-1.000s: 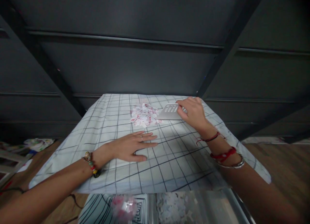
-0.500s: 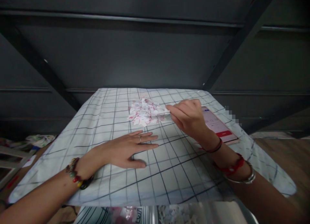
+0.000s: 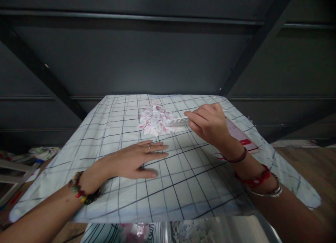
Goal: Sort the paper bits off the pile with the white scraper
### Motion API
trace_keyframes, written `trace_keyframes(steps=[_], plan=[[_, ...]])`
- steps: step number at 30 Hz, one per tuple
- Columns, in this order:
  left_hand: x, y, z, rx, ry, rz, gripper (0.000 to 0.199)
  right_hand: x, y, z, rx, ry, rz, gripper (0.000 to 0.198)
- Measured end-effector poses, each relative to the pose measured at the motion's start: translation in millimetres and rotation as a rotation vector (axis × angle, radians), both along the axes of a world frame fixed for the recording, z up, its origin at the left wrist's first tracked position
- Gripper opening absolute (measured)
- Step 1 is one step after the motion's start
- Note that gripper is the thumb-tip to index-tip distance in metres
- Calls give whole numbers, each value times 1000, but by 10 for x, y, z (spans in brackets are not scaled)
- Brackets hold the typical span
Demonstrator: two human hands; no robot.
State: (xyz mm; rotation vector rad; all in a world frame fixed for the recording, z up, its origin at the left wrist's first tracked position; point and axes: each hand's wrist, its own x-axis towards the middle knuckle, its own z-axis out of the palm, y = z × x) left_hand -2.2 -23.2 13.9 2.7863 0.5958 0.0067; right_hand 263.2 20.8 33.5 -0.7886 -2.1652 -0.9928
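Observation:
My left hand (image 3: 140,160) lies flat on the white checked tablecloth (image 3: 118,197), fingers spread and holding nothing. In my right hand (image 3: 210,125) is a slim white tool with slots along it (image 3: 179,121), pinched at its near end; its exact kind is unclear. The tool's far tip reaches the right side of a heap of torn paper scraps (image 3: 154,118), white with pink-red marks. The heap sits just beyond my left fingertips. Whether the tip touches a scrap cannot be made out.
A phone with a lit screen (image 3: 240,136) lies right of my right hand, partly covered by it. Below the table's near edge is a container of pale scraps (image 3: 194,232), beside a pink-filled clear bag (image 3: 136,232). A dark panelled wall (image 3: 157,61) stands behind the table.
My right hand has drawn the white tool a little to the right, away from the heap's middle, and its slotted side now shows. My left hand stays nearly in place.

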Motion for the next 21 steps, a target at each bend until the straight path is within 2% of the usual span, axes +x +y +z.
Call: trace_keyframes(steps=[7, 12, 17, 21], plan=[[6, 9, 4, -6, 14, 12, 56, 53, -19, 29, 59, 85, -48, 15], [22, 12, 12, 9, 23, 3, 54, 91, -12, 33, -7, 16, 1, 15], [31, 5, 24, 15, 35, 6, 55, 67, -50, 46, 63, 109, -15, 16], [32, 1, 24, 11, 27, 10, 55, 10, -38, 5, 3, 46, 8, 15]])
